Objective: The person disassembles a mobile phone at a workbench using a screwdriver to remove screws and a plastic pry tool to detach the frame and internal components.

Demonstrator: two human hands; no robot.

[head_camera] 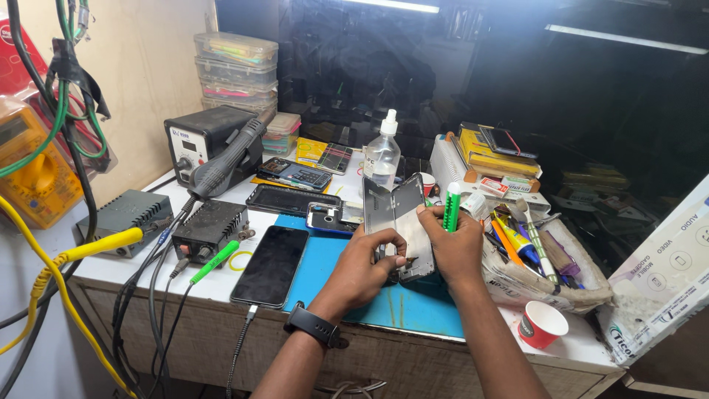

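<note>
My left hand [360, 267] and my right hand [454, 247] together hold an opened phone [395, 222] upright over the blue work mat [325, 273]. Its grey back panel is swung away from the frame like a book. My left hand, with a black watch [314, 325] on the wrist, grips the lower left edge. My right hand supports the right side and also pinches a green and white pen-shaped tool [451, 207] between its fingers.
A black phone [270, 266] lies plugged in on the left. A hot-air station [207, 140], small power units [210, 227], a clear bottle [382, 155], stacked plastic boxes [236, 70], a box of tools [535, 255] and a red paper cup [541, 325] crowd the bench.
</note>
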